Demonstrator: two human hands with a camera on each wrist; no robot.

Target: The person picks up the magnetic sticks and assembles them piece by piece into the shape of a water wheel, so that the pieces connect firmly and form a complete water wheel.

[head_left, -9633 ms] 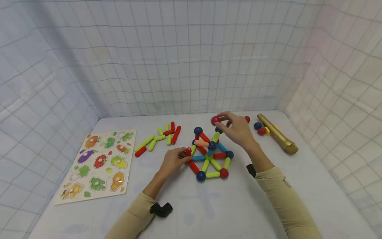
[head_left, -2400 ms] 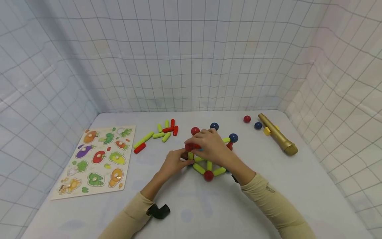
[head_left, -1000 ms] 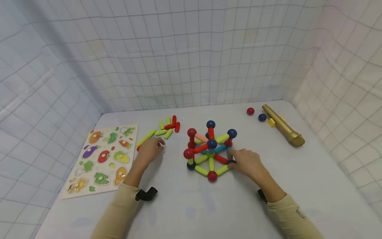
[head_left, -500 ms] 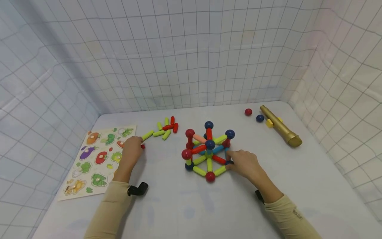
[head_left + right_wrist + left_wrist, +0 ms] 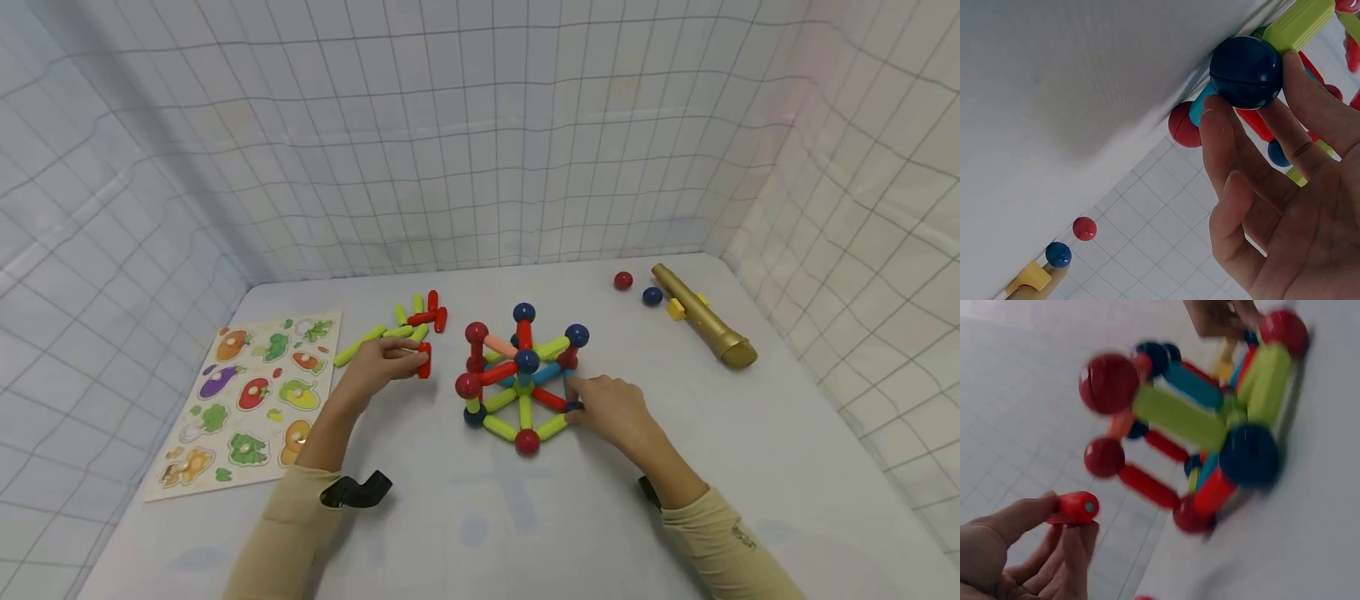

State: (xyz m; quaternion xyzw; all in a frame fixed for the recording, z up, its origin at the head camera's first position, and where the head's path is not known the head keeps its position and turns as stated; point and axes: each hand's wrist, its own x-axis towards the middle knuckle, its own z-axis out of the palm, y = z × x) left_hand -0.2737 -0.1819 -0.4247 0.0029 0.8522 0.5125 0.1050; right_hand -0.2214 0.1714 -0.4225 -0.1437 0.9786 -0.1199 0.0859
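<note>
My left hand (image 5: 377,368) pinches a red magnetic rod (image 5: 425,360) between thumb and fingers, raised to the left of a ball-and-rod structure. The rod's end, with a small grey magnet, faces the camera in the left wrist view. The structure has a wheel-like base around a green hub (image 5: 523,389), with uprights topped by red and dark blue balls. A salmon rod (image 5: 498,345) and a red rod slope across its upper part. My right hand (image 5: 613,410) grips the dark blue ball (image 5: 1246,72) at the base's right corner, thumb and fingers around it.
Several loose green and red rods (image 5: 422,318) lie behind my left hand. A vegetable puzzle board (image 5: 247,408) lies at the left. At the back right are a red ball (image 5: 623,281), a blue ball (image 5: 652,296) and a gold microphone-shaped toy (image 5: 705,317) beside yellow blocks (image 5: 676,309).
Two red balls now top uprights on the structure's left. My left hand left it, picked up the red rod by the puzzle board, and came back rightward. My right hand stays at the right corner.
</note>
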